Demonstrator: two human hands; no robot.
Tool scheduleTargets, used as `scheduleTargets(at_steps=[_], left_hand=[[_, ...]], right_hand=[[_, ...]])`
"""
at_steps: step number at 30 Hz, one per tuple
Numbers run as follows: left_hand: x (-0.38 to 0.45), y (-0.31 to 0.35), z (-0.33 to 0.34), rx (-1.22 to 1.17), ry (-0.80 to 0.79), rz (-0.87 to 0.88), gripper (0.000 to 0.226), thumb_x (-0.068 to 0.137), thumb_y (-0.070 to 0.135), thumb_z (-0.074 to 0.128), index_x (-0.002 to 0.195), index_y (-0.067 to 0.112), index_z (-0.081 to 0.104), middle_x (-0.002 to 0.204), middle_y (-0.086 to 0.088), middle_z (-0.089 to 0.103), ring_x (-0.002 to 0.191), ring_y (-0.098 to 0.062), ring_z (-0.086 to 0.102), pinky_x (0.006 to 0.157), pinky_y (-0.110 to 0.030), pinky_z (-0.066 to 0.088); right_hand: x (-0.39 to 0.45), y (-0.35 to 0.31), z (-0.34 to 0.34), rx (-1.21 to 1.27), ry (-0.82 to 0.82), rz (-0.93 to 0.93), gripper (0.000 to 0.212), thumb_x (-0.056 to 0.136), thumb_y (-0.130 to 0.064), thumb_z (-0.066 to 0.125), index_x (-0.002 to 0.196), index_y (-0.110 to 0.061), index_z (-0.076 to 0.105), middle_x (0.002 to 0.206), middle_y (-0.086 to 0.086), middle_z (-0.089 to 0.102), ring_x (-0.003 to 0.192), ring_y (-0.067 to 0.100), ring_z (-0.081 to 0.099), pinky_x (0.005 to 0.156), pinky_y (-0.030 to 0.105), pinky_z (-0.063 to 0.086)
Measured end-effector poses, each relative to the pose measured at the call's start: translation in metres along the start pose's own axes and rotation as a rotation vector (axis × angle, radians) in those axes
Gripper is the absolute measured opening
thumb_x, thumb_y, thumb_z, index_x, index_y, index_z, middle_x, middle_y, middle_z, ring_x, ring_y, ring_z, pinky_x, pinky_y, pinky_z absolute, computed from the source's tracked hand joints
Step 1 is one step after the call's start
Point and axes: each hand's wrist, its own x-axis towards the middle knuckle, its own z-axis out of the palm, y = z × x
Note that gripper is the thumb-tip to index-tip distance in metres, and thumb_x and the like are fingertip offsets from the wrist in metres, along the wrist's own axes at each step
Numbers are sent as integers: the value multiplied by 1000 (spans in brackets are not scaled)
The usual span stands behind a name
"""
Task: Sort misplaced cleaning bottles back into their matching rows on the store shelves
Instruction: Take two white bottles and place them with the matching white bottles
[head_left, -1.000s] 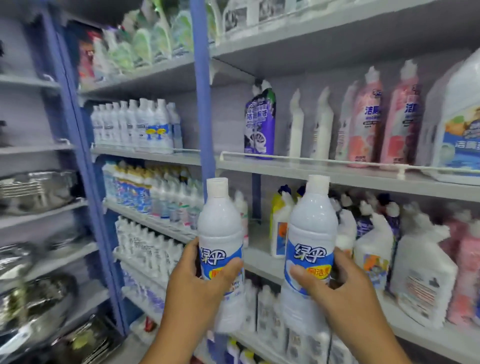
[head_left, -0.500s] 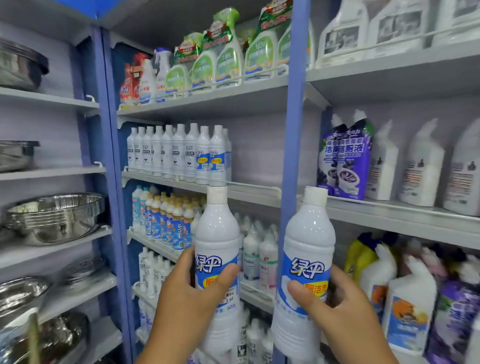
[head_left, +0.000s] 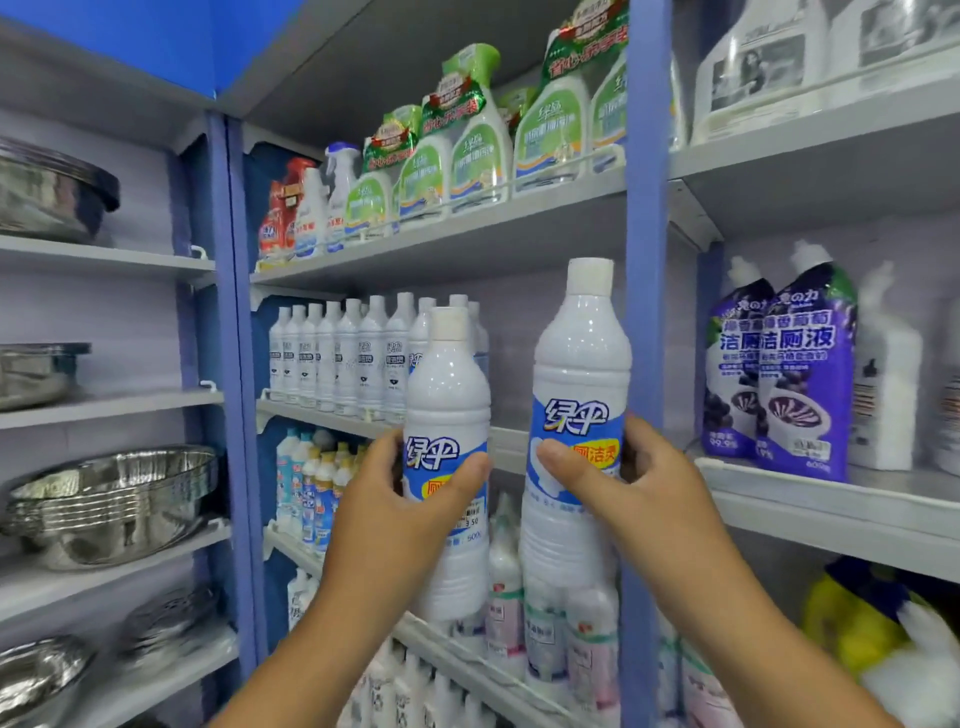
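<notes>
I hold two matching white bottles with blue and yellow labels, both upright in front of the shelves. My left hand (head_left: 400, 514) grips the left white bottle (head_left: 449, 395) around its label. My right hand (head_left: 644, 483) grips the right white bottle (head_left: 579, 364), which is raised a little higher. Behind them a row of the same white bottles (head_left: 343, 353) fills the left part of the middle shelf (head_left: 509, 441), with bare shelf to that row's right.
Green spray bottles (head_left: 467, 145) line the shelf above. A blue upright post (head_left: 647, 312) stands just right of the raised bottle. Purple toilet cleaner bottles (head_left: 800, 374) sit on the right bay's shelf. Steel bowls (head_left: 114, 499) fill the left bay.
The view has swung up and to the left, toward the row of white bottles. Both bottles have risen with my hands, the right one higher and closer to the middle shelf.
</notes>
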Motion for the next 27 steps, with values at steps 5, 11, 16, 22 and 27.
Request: scheduleTargets(at_steps=[5, 11, 16, 22, 27], left_hand=[[72, -3, 19, -26, 5, 72, 35, 75, 49, 81, 101, 31, 66, 91, 21, 75, 79, 3, 71, 71, -26, 53], [159, -22, 50, -73, -14, 149, 41, 75, 57, 80, 102, 32, 63, 91, 22, 74, 79, 3, 70, 76, -32, 58], [215, -35, 76, -28, -51, 195, 47, 76, 66, 75, 104, 34, 57, 89, 22, 69, 82, 1, 66, 71, -32, 54], [251, -56, 109, -40, -201, 189, 49, 77, 70, 72, 103, 32, 55, 90, 18, 68, 84, -6, 66, 73, -34, 52], [262, -76, 129, -26, -322, 135, 50, 76, 64, 77, 98, 28, 51, 91, 15, 63, 79, -6, 61, 63, -30, 45]], right_hand=[[62, 3, 13, -30, 49, -55, 27, 81, -37, 80, 104, -29, 71, 96, -14, 77, 87, 2, 73, 77, 24, 57], [123, 18, 33, -104, 207, -96, 24, 82, -36, 81, 99, -26, 68, 84, -18, 75, 71, -6, 69, 57, 8, 47], [166, 35, 44, -237, 338, -50, 32, 80, -45, 80, 103, -26, 67, 91, -11, 76, 78, 1, 71, 65, 20, 49], [194, 56, 45, -326, 425, 44, 27, 83, -42, 80, 100, -25, 67, 94, -9, 76, 83, 6, 72, 68, 23, 53], [204, 66, 45, -361, 403, 159, 19, 85, -36, 79, 96, -24, 69, 91, -9, 77, 73, 0, 71, 57, 17, 50]])
